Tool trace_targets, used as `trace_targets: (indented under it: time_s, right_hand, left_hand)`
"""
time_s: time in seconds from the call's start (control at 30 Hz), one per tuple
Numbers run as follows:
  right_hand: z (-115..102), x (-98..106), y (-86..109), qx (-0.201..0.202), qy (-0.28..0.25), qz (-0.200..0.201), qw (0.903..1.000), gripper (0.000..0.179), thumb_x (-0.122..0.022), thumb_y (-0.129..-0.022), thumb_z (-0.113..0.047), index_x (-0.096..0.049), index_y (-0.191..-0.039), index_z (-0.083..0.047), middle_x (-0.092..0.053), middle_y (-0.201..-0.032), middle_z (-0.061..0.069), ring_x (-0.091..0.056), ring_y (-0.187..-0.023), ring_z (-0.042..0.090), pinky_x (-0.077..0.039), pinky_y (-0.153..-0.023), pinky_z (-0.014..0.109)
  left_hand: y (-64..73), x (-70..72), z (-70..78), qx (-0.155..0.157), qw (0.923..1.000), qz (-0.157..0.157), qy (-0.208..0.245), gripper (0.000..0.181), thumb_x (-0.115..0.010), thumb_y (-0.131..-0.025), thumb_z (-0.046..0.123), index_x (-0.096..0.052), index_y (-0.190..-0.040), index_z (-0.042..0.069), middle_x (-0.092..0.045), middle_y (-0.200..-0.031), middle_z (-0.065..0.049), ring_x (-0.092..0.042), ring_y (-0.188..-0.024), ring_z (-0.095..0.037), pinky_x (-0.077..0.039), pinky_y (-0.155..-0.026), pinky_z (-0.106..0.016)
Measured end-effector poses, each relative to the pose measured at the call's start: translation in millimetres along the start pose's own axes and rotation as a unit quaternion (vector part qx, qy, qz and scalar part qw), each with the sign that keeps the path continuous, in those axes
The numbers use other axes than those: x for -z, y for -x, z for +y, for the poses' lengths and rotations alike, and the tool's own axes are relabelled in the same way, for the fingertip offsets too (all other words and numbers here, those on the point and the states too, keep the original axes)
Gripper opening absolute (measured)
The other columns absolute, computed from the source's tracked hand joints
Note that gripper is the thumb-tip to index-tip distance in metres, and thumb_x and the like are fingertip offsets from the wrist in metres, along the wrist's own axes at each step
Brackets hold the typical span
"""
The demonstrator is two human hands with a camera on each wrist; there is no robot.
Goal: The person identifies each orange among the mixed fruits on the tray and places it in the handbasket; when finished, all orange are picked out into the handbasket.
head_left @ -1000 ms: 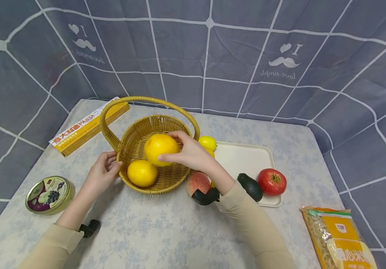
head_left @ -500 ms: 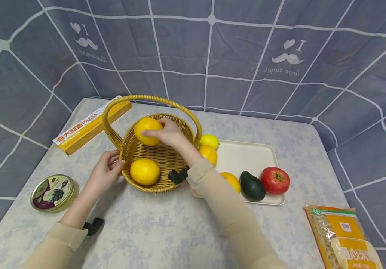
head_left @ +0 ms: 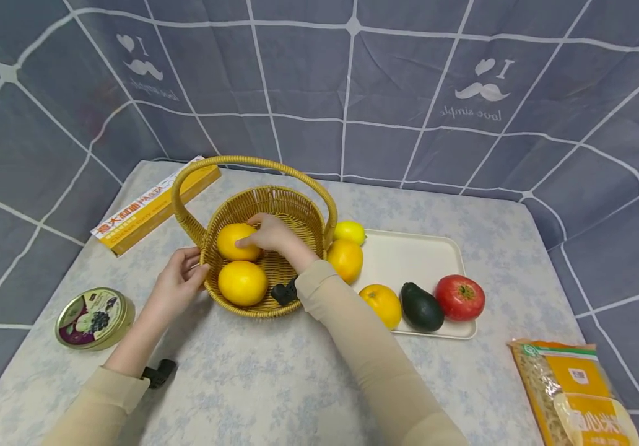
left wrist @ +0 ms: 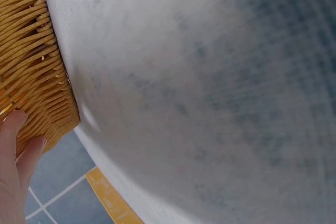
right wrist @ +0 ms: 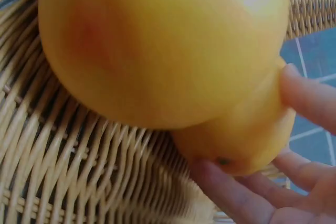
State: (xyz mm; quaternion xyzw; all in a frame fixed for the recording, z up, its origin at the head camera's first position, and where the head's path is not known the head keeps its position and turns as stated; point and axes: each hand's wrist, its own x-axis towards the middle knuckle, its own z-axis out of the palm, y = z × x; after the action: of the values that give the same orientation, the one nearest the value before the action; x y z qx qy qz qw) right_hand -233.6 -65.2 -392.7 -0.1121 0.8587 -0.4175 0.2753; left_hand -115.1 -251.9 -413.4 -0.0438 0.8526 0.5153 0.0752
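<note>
In the head view a woven yellow wicker basket (head_left: 297,210) with a tall arched handle stands on the table. My left hand (head_left: 179,284) grips its left rim; the left wrist view shows fingertips against the outer weave (left wrist: 37,72). Inside the basket, my right hand (head_left: 275,236) holds a yellow-orange orange (head_left: 236,240), thumb on top, low at the left wall. Another round yellow fruit (head_left: 243,284) lies just in front of it. Up close in the right wrist view, this red-blushed fruit (right wrist: 157,51) partly covers the held orange (right wrist: 241,135), with fingers around its far side.
Right of the basket are a lemon (head_left: 350,232), two oranges (head_left: 346,260), an avocado (head_left: 421,308) and a red pomegranate (head_left: 460,297) on or beside a cream tray (head_left: 408,248). A pasta box (head_left: 152,210), a round tin (head_left: 95,318) and a noodle bag (head_left: 576,393) lie around.
My right hand has carried the orange left and back, then lowered it beside the other fruit in the basket. The right sleeve now hides the peach. My left hand stays at the rim.
</note>
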Motion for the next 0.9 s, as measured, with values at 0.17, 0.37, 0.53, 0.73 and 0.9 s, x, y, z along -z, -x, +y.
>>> trace_targets:
  time_s: [0.17,0.37,0.53,0.73,0.9]
  right_hand:
    - [-1.7,0.2,2.7,0.015,0.025,0.001,0.9996,0.060,-0.072,-0.090,-0.031,-0.050,-0.142,-0.010,-0.053,-0.143,0.009,-0.052,-0.127,0.024,-0.045,-0.105,0.039]
    - [0.0,8.7,6.0,0.013,0.008,-0.021,0.9997,0.065,-0.070,-0.091,-0.034,-0.045,-0.147,-0.011,-0.048,-0.149,0.009,-0.047,-0.134,0.025,-0.042,-0.110,0.040]
    - [-10.4,19.9,14.2,0.025,0.005,-0.026,0.9993,0.062,-0.065,-0.094,-0.033,-0.043,-0.148,-0.011,-0.046,-0.151,0.008,-0.045,-0.137,0.026,-0.042,-0.110,0.040]
    - [-20.6,33.0,38.6,0.079,0.066,-0.041,0.9939,0.057,-0.062,-0.096,-0.036,-0.046,-0.146,-0.013,-0.047,-0.151,0.006,-0.044,-0.138,0.023,-0.039,-0.113,0.035]
    - [-11.2,48.2,70.3,0.137,0.086,-0.066,0.9847,0.055,-0.061,-0.098,-0.034,-0.046,-0.146,-0.014,-0.050,-0.149,0.004,-0.045,-0.137,0.020,-0.039,-0.113,0.034]
  left_hand:
    - [0.4,0.6,3.2,-0.004,1.0000,0.002,-0.005,0.055,-0.044,-0.105,0.020,-0.024,-0.148,-0.009,-0.038,-0.148,-0.034,-0.049,-0.129,-0.044,-0.052,-0.076,-0.011]
    - [1.8,-1.0,4.8,-0.004,1.0000,0.002,-0.008,0.054,-0.044,-0.105,0.019,-0.024,-0.147,-0.010,-0.039,-0.147,-0.034,-0.049,-0.129,-0.044,-0.051,-0.076,-0.010]
    - [1.9,-1.4,3.4,0.001,1.0000,0.003,-0.005,0.055,-0.043,-0.105,0.020,-0.024,-0.148,-0.009,-0.039,-0.148,-0.034,-0.048,-0.130,-0.043,-0.052,-0.076,-0.010]
    - [1.6,-1.1,2.2,0.007,0.9999,0.005,-0.007,0.055,-0.043,-0.105,0.020,-0.023,-0.148,-0.009,-0.039,-0.148,-0.033,-0.048,-0.130,-0.042,-0.053,-0.077,-0.012]
    - [1.6,-1.2,3.0,0.003,1.0000,0.001,-0.007,0.055,-0.043,-0.105,0.020,-0.023,-0.148,-0.009,-0.038,-0.148,-0.034,-0.049,-0.129,-0.043,-0.053,-0.077,-0.012]
